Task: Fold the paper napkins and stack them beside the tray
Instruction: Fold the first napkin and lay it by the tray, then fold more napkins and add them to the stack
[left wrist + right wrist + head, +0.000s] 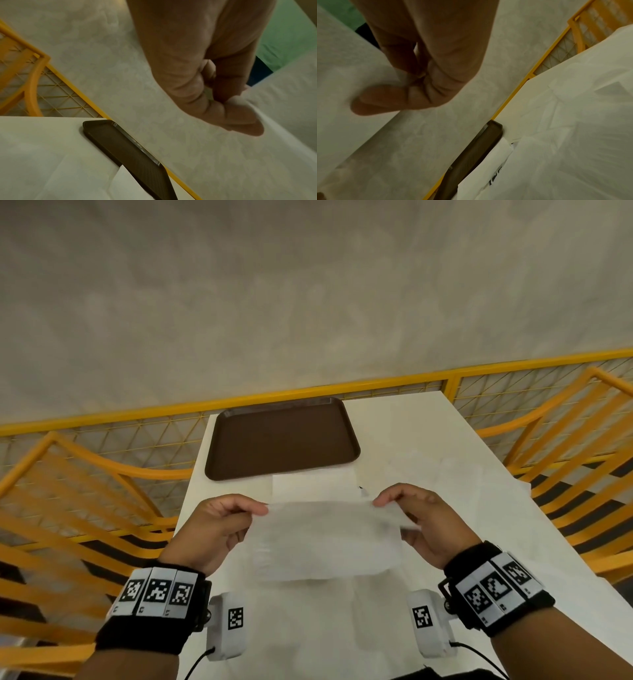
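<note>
Above the near part of the white worktop (445, 440), the left hand (215, 529) and right hand (424, 522) each pinch an upper corner of a paper napkin (325, 539), its long axis left to right. Beyond it, folded napkins (315, 486) lie touching the brown tray (281, 440); their count is unclear.

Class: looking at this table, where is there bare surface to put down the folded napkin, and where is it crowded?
Bare: table left of the brown tray; tray's right, towards the far corner. Crowded: below the tray, white paper and loose napkins.
</note>
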A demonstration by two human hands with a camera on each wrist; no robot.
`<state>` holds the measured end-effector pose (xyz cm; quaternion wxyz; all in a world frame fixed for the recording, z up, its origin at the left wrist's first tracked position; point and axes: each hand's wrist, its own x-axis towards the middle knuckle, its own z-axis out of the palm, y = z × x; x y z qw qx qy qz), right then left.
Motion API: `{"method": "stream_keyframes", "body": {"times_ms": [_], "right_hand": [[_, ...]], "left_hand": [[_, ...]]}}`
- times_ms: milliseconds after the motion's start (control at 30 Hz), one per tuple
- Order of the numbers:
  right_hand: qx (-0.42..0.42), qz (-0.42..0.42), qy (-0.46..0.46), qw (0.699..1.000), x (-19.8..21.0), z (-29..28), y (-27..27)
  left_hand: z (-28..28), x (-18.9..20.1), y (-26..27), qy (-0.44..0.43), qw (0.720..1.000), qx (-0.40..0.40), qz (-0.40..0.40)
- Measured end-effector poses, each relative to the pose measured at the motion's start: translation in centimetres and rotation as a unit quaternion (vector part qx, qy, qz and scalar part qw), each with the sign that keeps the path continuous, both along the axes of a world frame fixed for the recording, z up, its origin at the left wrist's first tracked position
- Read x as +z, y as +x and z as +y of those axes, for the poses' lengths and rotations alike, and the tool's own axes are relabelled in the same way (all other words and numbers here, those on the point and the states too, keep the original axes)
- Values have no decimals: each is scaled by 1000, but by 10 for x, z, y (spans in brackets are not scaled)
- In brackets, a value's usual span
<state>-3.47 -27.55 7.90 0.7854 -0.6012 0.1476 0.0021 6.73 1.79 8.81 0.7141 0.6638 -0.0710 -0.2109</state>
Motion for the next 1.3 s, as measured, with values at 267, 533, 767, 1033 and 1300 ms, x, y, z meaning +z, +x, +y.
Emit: {"method": "stream_keyframes", "body": {"times_ms": [267, 533, 767, 1033, 1300], "right_hand": [[7, -34, -141, 989, 0, 0, 7], [113, 124, -123, 978, -20, -1, 14], [73, 175, -265, 945, -55, 9, 37], [30, 135, -441, 887, -75, -1, 121], [0, 156, -447, 881, -97, -7, 181]], "left_hand": [[-12, 6, 1, -25, 996, 19, 82], [-24, -30, 10, 136, 981, 114, 76], [-29, -76, 18, 171, 972, 25, 160], [-57, -89, 85, 309, 931, 180, -69], [-69, -122, 132, 384, 910, 108, -115]]}}
